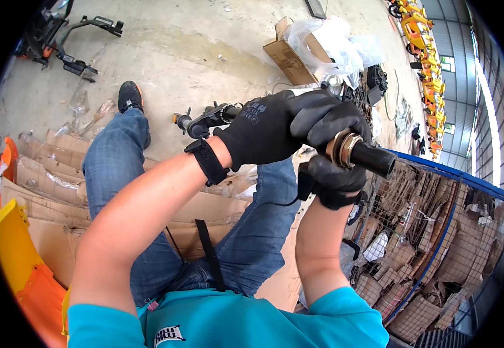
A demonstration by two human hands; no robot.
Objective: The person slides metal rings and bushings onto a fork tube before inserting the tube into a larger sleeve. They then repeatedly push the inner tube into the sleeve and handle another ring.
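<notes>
I count two black-gloved hands in my view, right of centre, brought together and clamped around one black tube [377,160]. The left hand [286,123] curls over from above; the right hand [334,178] grips just below it, touching. The tube's bare end points to the right, with brass-coloured rings [341,148] stacked where it leaves the fingers; I make out at least two. One dark clamp-like part [205,122] shows left of the gloves, and I cannot tell whether it joins the tube.

The floor [176,43] is pale, stained concrete. Flattened cardboard [49,232], too overlapped for me to count, lies around two denim-clad legs. At lower left I see one yellow panel [17,240] above an orange panel [43,301]. One dark metal frame [69,43] sits at upper left, one cardboard box [292,61] with clear plastic at upper centre.

One blue-edged mesh cage [429,166] of cardboard scrap fills the lower right. Behind, yellow vehicles [423,35] line up beside a grey ribbed wall [455,37].
</notes>
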